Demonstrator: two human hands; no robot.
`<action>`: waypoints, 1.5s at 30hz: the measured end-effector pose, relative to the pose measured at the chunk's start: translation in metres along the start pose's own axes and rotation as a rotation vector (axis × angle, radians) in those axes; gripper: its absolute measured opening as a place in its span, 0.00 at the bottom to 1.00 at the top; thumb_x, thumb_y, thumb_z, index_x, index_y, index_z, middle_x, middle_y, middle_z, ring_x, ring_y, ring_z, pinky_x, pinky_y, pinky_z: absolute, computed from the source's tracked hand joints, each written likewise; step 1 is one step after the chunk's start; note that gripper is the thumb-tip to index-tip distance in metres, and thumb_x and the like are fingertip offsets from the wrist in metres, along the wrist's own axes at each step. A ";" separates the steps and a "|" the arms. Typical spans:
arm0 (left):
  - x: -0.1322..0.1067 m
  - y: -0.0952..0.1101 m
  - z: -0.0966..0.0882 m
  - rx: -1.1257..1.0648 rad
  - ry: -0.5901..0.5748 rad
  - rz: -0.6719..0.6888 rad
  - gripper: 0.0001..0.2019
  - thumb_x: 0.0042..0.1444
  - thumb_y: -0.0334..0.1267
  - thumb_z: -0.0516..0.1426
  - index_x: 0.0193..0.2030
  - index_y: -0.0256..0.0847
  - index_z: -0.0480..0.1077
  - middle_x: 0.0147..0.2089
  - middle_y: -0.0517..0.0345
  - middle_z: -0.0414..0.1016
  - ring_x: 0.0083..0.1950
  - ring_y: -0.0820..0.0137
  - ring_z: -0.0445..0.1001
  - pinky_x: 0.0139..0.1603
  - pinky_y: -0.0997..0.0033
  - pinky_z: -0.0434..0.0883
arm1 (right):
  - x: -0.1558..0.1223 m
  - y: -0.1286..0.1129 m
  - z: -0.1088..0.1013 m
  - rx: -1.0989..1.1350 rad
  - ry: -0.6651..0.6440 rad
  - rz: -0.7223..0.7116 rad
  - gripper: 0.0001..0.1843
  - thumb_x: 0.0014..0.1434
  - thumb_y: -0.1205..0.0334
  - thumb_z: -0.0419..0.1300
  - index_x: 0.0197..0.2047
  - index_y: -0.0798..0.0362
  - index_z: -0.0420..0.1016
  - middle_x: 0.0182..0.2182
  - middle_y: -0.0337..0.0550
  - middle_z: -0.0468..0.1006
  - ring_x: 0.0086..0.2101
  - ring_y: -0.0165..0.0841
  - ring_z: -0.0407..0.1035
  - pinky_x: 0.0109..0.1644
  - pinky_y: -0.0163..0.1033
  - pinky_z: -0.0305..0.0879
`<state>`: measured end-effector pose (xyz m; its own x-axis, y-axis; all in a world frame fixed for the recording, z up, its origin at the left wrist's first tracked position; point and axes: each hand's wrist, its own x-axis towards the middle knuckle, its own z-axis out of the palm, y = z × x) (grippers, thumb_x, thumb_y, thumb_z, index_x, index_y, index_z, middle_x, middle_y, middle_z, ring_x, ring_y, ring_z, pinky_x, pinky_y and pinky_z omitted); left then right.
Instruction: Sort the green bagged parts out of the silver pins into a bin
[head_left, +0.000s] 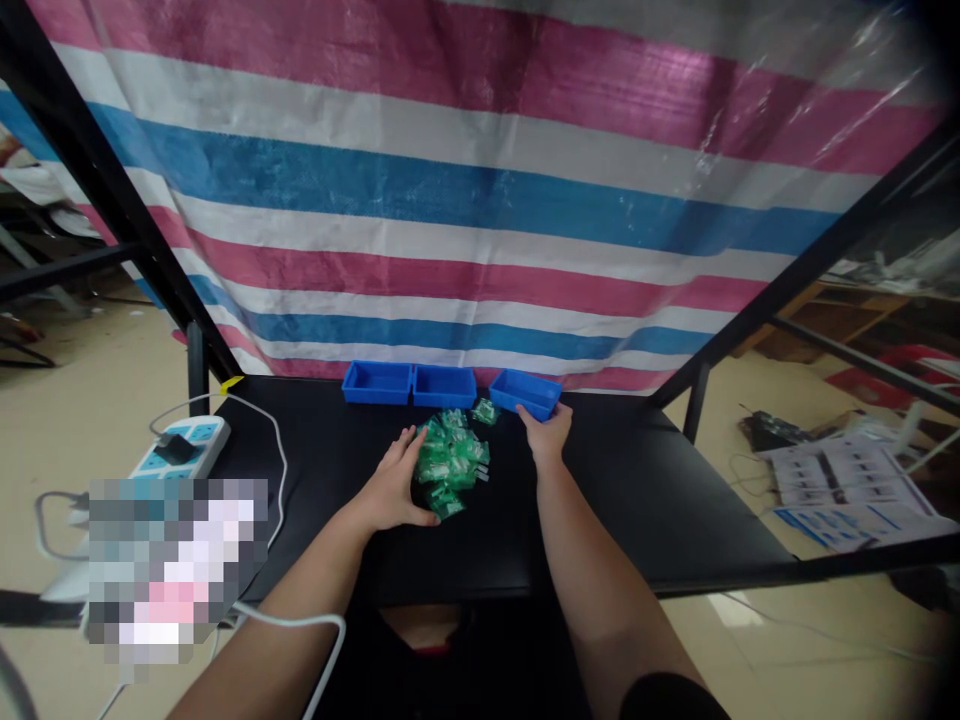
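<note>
A heap of small green plastic packets (pixel 454 458) lies on the black table. My left hand (pixel 395 482) rests against the heap's left side, fingers and thumb spread around its edge. At the back right, my right hand (pixel 547 432) grips the near corner of a blue tray (pixel 525 393), which sits at a slight angle. One green packet (pixel 485 411) lies apart, between the heap and that tray. What the packets contain is too small to make out.
Two more blue trays, a left one (pixel 379 383) and a middle one (pixel 444 386), stand side by side at the table's back edge. A white power strip (pixel 184 450) with cables lies on the left. Behind hangs a striped plastic sheet (pixel 465 240) on a black frame.
</note>
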<state>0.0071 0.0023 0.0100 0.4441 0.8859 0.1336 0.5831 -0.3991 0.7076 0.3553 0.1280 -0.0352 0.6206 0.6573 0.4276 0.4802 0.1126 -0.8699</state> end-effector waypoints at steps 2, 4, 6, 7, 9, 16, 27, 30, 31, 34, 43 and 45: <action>0.000 0.000 0.000 0.000 0.000 0.005 0.71 0.33 0.50 0.75 0.78 0.49 0.35 0.79 0.36 0.31 0.78 0.38 0.32 0.72 0.33 0.48 | -0.001 -0.002 0.000 -0.101 -0.003 -0.020 0.38 0.39 0.46 0.73 0.49 0.56 0.67 0.45 0.55 0.73 0.49 0.50 0.68 0.55 0.54 0.68; 0.000 0.000 0.000 0.008 -0.005 0.002 0.71 0.33 0.50 0.75 0.78 0.49 0.34 0.79 0.36 0.30 0.78 0.38 0.32 0.72 0.33 0.48 | -0.003 -0.006 0.000 -0.154 -0.020 -0.007 0.38 0.39 0.47 0.73 0.49 0.56 0.67 0.45 0.54 0.72 0.47 0.49 0.69 0.55 0.53 0.67; 0.000 -0.001 0.000 0.016 -0.008 0.002 0.71 0.33 0.50 0.75 0.78 0.49 0.33 0.79 0.37 0.30 0.78 0.40 0.31 0.72 0.34 0.47 | -0.006 -0.012 0.000 -0.154 -0.034 -0.006 0.43 0.39 0.48 0.73 0.55 0.57 0.65 0.47 0.54 0.72 0.46 0.47 0.69 0.54 0.51 0.67; 0.000 -0.001 0.000 0.016 -0.007 0.005 0.71 0.33 0.50 0.75 0.78 0.49 0.33 0.79 0.38 0.31 0.78 0.40 0.31 0.73 0.35 0.46 | -0.007 -0.015 0.000 -0.150 -0.043 -0.020 0.46 0.40 0.49 0.73 0.59 0.57 0.62 0.48 0.54 0.71 0.47 0.47 0.69 0.55 0.51 0.67; 0.000 -0.003 0.001 0.011 0.002 0.012 0.71 0.33 0.50 0.75 0.78 0.50 0.34 0.79 0.39 0.31 0.78 0.40 0.32 0.73 0.35 0.47 | -0.011 -0.019 -0.001 -0.169 -0.079 -0.066 0.48 0.43 0.50 0.72 0.64 0.55 0.60 0.51 0.55 0.70 0.48 0.48 0.69 0.56 0.51 0.66; 0.000 -0.002 0.001 0.013 0.006 -0.003 0.70 0.33 0.50 0.75 0.78 0.49 0.36 0.79 0.38 0.32 0.78 0.41 0.33 0.73 0.37 0.48 | -0.019 -0.025 -0.001 -0.389 -0.092 -0.159 0.18 0.52 0.52 0.67 0.44 0.53 0.79 0.56 0.59 0.63 0.58 0.52 0.60 0.63 0.54 0.58; 0.001 -0.005 0.001 -0.001 0.020 0.017 0.69 0.33 0.49 0.75 0.78 0.46 0.38 0.79 0.37 0.35 0.78 0.40 0.35 0.73 0.37 0.48 | -0.031 -0.032 -0.022 -0.466 -0.256 -0.210 0.13 0.53 0.50 0.62 0.36 0.50 0.73 0.37 0.45 0.70 0.40 0.42 0.66 0.47 0.45 0.67; 0.001 -0.005 0.001 0.002 0.006 0.006 0.69 0.33 0.49 0.75 0.78 0.46 0.38 0.79 0.38 0.35 0.78 0.40 0.34 0.73 0.37 0.47 | -0.033 -0.029 -0.025 -0.429 -0.238 -0.239 0.09 0.52 0.57 0.61 0.36 0.50 0.73 0.40 0.47 0.70 0.45 0.44 0.66 0.54 0.48 0.66; 0.001 -0.004 0.001 0.007 -0.001 -0.002 0.70 0.33 0.49 0.75 0.78 0.46 0.38 0.79 0.38 0.34 0.78 0.41 0.34 0.74 0.38 0.47 | -0.033 -0.028 -0.024 -0.417 -0.217 -0.246 0.09 0.52 0.58 0.61 0.37 0.51 0.74 0.42 0.49 0.70 0.47 0.45 0.66 0.56 0.49 0.65; 0.001 -0.003 0.000 0.020 -0.015 -0.014 0.70 0.33 0.49 0.74 0.78 0.46 0.37 0.79 0.39 0.34 0.78 0.42 0.33 0.74 0.40 0.47 | -0.032 -0.025 -0.022 -0.381 -0.163 -0.254 0.14 0.52 0.61 0.61 0.43 0.52 0.74 0.49 0.52 0.66 0.49 0.45 0.65 0.59 0.50 0.63; 0.002 -0.003 0.000 0.022 -0.020 0.001 0.69 0.35 0.47 0.74 0.78 0.45 0.36 0.79 0.38 0.35 0.78 0.42 0.33 0.74 0.38 0.45 | -0.028 -0.016 -0.019 -0.286 -0.109 -0.295 0.18 0.57 0.62 0.60 0.51 0.54 0.71 0.48 0.54 0.63 0.47 0.45 0.67 0.58 0.53 0.66; 0.002 -0.005 0.001 0.014 -0.016 0.011 0.69 0.35 0.47 0.74 0.78 0.46 0.36 0.79 0.39 0.35 0.78 0.42 0.33 0.74 0.38 0.46 | -0.027 -0.012 -0.018 -0.258 -0.142 -0.300 0.17 0.58 0.63 0.59 0.52 0.53 0.71 0.50 0.54 0.63 0.46 0.44 0.68 0.57 0.52 0.68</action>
<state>0.0054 0.0057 0.0064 0.4611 0.8778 0.1298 0.5877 -0.4117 0.6965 0.3434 0.0955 -0.0319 0.3469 0.7219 0.5987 0.7773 0.1358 -0.6142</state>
